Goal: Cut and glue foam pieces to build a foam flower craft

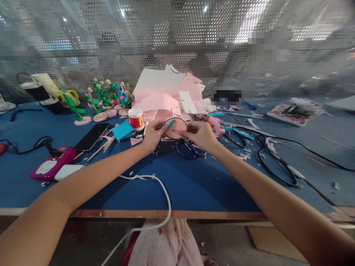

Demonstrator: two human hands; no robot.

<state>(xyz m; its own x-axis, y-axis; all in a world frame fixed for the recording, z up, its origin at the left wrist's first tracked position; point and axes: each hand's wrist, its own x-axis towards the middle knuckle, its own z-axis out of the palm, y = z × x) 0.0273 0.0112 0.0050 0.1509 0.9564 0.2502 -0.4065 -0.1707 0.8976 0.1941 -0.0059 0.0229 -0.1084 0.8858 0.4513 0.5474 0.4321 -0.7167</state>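
Both hands hold a pink round disc (179,125) with a pale rim, raised over the middle of the table. My left hand (155,133) grips its left edge, the thumb lying on the face and a teal patch at the thumb's tip. On the right edge, my right hand (202,133) is closed with its thumb pressed onto the disc. The fingers behind the disc are mostly hidden. Dark blue looped handles (188,148), like those of scissors, lie just below. Left of my hands stand a red-and-white tub (136,119) and teal paper squares (123,130).
Pink and white sheets (163,88) are piled behind. Several paper plants on pink discs (100,117) stand at left, near a phone (92,136) and a purple power strip (52,164). A pink tool (217,125) and black cable (260,155) lie right. A white cable (166,195) crosses the front edge.
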